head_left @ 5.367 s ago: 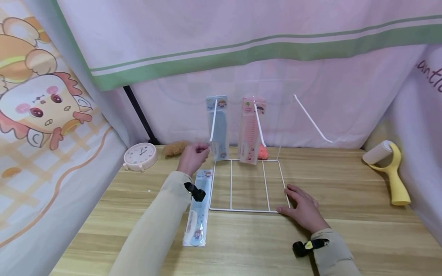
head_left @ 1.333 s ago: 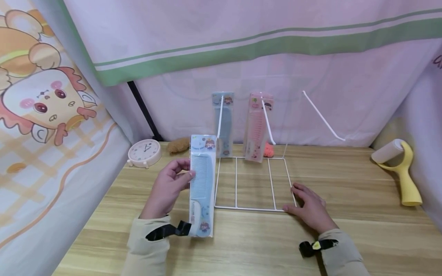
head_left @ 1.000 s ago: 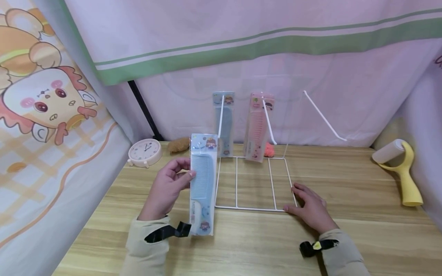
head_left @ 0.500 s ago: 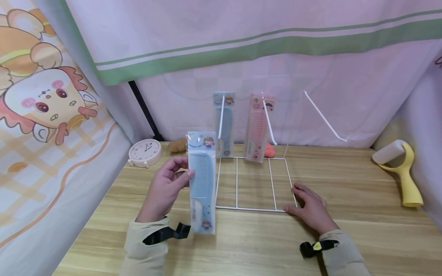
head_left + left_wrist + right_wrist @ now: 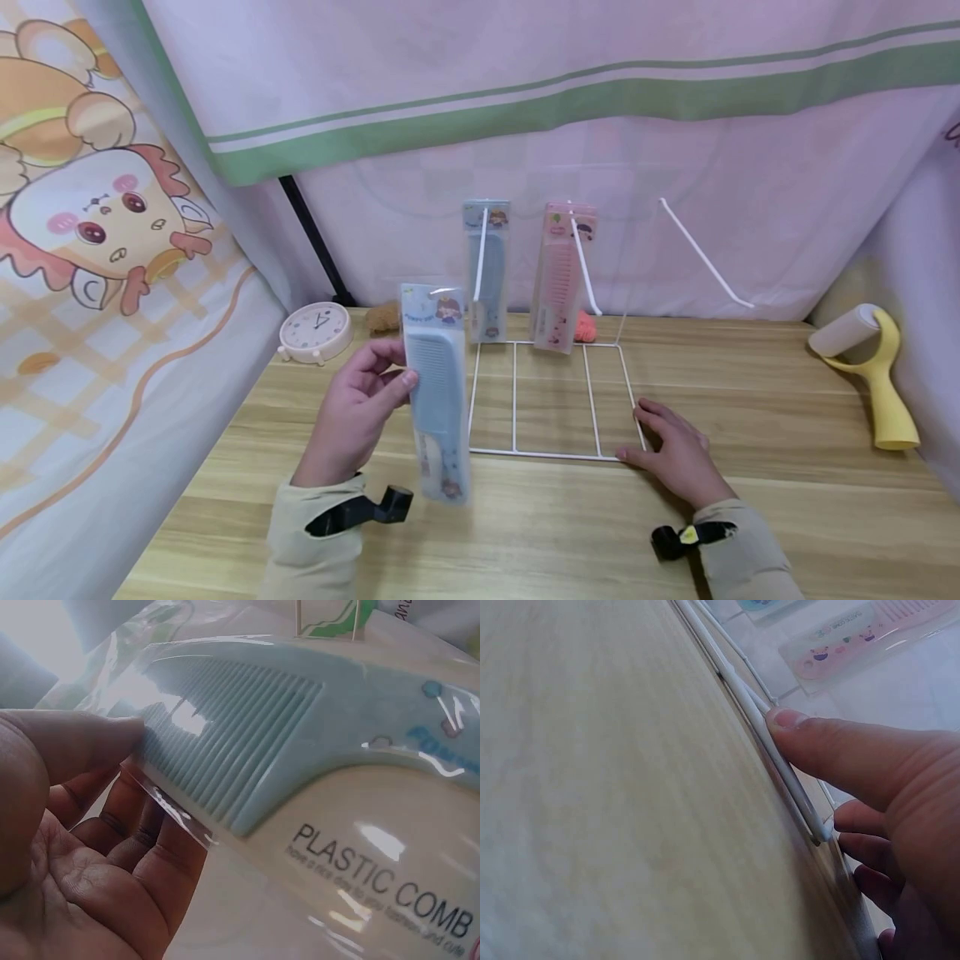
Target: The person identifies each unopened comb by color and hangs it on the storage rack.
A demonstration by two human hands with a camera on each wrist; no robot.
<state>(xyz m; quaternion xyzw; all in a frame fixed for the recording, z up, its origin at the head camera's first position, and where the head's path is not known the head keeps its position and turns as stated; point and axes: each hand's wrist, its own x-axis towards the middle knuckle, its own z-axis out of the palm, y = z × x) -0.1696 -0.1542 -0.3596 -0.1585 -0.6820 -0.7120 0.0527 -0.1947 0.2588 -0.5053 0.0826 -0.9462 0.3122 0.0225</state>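
My left hand [image 5: 358, 408] pinches a light blue plastic comb [image 5: 437, 392] in a clear packet, thumb across the front at the teeth. The packet stands nearly upright above the table, left of the white wire display rack [image 5: 551, 455]. In the left wrist view the comb [image 5: 300, 705] fills much of the picture. My right hand [image 5: 675, 454] holds the front right corner of the rack's base; its thumb presses the wire [image 5: 776, 761] and its fingers lie along the side. A packaged blue comb [image 5: 491, 275] hangs on the left hook, and packaged pink combs [image 5: 557, 283] hang on the middle one.
The right hook [image 5: 705, 252] is bare. A round pink clock [image 5: 315, 333] and a brown fuzzy object [image 5: 382, 320] stand at the back left. Behind the pink combs lies a coral-coloured object [image 5: 585, 327]. A yellow-handled lint roller [image 5: 870, 379] leans at the far right.
Earlier the packaged blue comb lay on the table; my left hand has since lifted it upright. Within the last second it has shifted slightly left and tilted. My right hand stays on the rack's corner.
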